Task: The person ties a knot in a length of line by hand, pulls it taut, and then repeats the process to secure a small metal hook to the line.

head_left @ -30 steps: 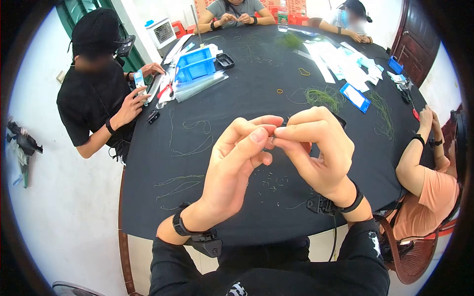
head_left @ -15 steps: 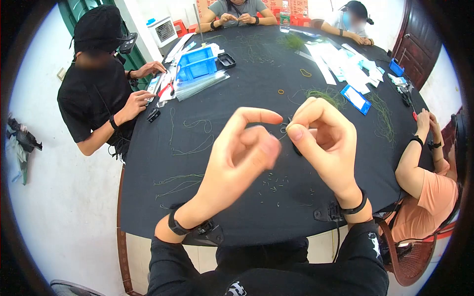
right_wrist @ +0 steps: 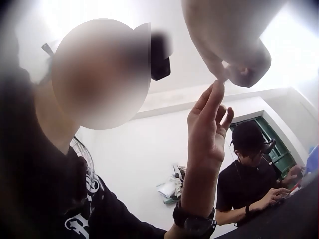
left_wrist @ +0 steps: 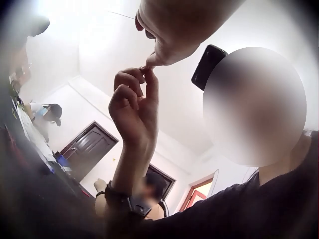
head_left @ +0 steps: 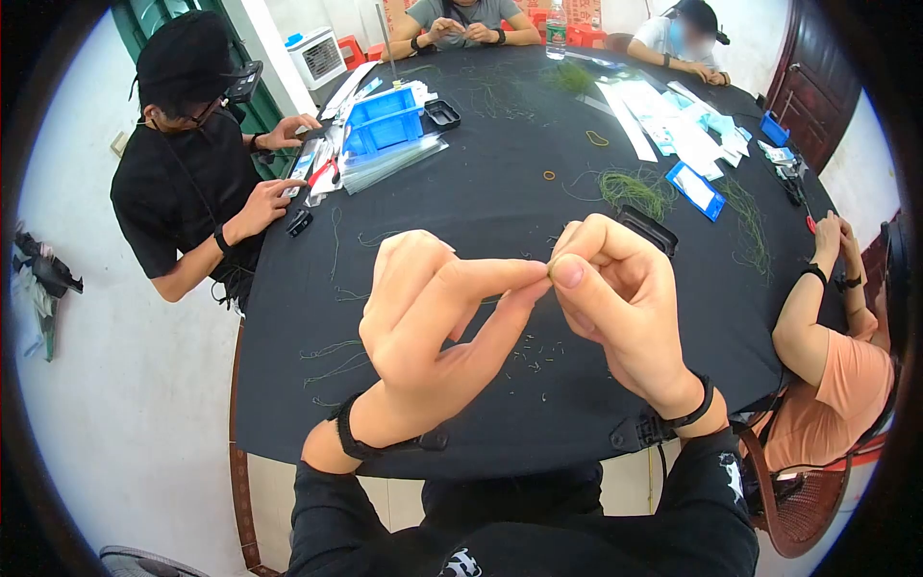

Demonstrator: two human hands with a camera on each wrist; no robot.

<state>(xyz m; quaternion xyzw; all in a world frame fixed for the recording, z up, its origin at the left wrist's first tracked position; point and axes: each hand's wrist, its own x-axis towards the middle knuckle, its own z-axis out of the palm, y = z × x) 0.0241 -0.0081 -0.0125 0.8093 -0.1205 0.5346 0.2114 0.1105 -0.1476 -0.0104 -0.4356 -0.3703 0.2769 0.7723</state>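
Over the black-covered table (head_left: 461, 423), both hands meet fingertip to fingertip. My left hand (head_left: 423, 313) pinches with thumb and forefinger at a tiny piece of thin green thread (head_left: 550, 273); its other fingers are bent. From the right, my right hand (head_left: 630, 313) pinches the same spot between thumb and forefinger, remaining fingers curled. Most of the thread is hidden by the fingertips. In the left wrist view, a fine strand (left_wrist: 122, 15) sticks out beside the left hand. Short clippings (head_left: 536, 356) lie scattered on the cloth below the hands.
Loose threads (head_left: 336, 348) lie at left. Beyond the right hand are a black tray (head_left: 649, 231), a tangled green thread bundle (head_left: 635, 195) and a blue-edged packet (head_left: 696, 190). A blue bin (head_left: 383, 123) stands at far left. Other people sit around the table.
The left thumb and forefinger parted from the right hand's fingertips, where a small thread loop showed, then came back to pinch there. The left hand has turned, its back now more toward the head camera.
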